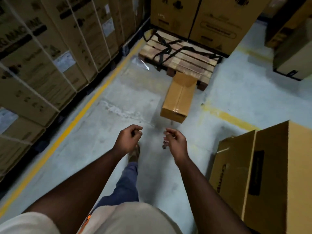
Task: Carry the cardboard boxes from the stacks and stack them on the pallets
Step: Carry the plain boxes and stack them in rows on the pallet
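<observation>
A plain brown cardboard box [179,98] lies on the concrete floor, its far end against the front of a wooden pallet [179,56]. Black straps are draped over the pallet's bare slats. Two tall printed boxes [202,19] stand on the pallet's far part. My left hand [129,138] and my right hand [175,142] hover side by side in front of me, short of the near end of the box. Both have curled fingers and hold nothing.
A long wall of strapped, stacked boxes [50,53] runs along the left behind a yellow floor line [81,112]. Large boxes [263,176] stand close at my right, more [293,48] at the far right. A sheet of clear plastic [140,62] lies beside the pallet.
</observation>
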### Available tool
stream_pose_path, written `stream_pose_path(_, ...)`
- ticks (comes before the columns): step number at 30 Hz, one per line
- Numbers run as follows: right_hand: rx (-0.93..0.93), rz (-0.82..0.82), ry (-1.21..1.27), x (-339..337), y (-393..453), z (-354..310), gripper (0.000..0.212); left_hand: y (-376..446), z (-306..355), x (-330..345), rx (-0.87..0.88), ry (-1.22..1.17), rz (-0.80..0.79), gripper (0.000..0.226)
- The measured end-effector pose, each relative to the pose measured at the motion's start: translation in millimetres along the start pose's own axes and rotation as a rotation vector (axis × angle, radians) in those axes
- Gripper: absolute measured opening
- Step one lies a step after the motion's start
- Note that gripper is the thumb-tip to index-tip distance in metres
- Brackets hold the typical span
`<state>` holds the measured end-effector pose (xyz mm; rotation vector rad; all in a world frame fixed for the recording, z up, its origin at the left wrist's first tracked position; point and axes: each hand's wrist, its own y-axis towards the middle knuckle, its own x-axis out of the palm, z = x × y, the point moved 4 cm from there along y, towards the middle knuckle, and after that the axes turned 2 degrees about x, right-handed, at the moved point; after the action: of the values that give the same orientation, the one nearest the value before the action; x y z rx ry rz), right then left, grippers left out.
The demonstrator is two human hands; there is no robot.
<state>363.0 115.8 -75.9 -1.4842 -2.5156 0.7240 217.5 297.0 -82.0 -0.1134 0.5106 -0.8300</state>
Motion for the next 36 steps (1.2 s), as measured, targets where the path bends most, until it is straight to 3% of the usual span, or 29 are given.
stream_pose_path(10,0.165,0.140,0.118,17.9,283.8,-27.8,0.018,310.3,17.6,99.0,-0.057,0.048,-0.220,0.013)
stream_pose_path(14,0.354,0.225,0.158,-7.2,377.8,26.4,0.017,399.5,-6.2,147.7,-0.206,0.077,-0.269,0.019)
stream_pose_path(19,0.428,0.235,0.104,-11.3,522.8,129.9,0.020,513.2,-108.4,243.5,-0.415,0.105,-0.286,0.023)
stream_pose_path(23,0.402,0.268,-0.051,-23.6,637.2,197.4,0.038,597.3,-180.5,339.5,-0.553,0.211,-0.296,0.064)
stream_pose_path(26,0.428,0.372,-0.175,-55.4,694.0,251.0,0.083,647.2,-235.4,380.8,-0.676,0.251,-0.233,0.105)
stream_pose_path(28,0.517,0.285,-0.163,-78.4,712.2,275.4,0.112,668.9,-268.3,391.3,-0.702,0.239,-0.252,0.132)
stream_pose_path(29,0.578,0.224,-0.133,-88.6,720.3,290.9,0.116,678.0,-285.8,392.7,-0.695,0.235,-0.280,0.140)
stream_pose_path(31,0.660,0.093,-0.069,-101.9,730.8,309.2,0.114,693.1,-310.5,391.2,-0.683,0.174,-0.354,0.134)
stream_pose_path(33,0.624,-0.025,-0.057,-103.0,737.8,315.7,0.104,700.5,-310.3,391.8,-0.663,0.085,-0.458,0.122)
stream_pose_path(36,0.541,-0.031,-0.039,-97.1,724.8,300.7,0.074,691.3,-289.7,389.4,-0.641,0.006,-0.441,0.119)
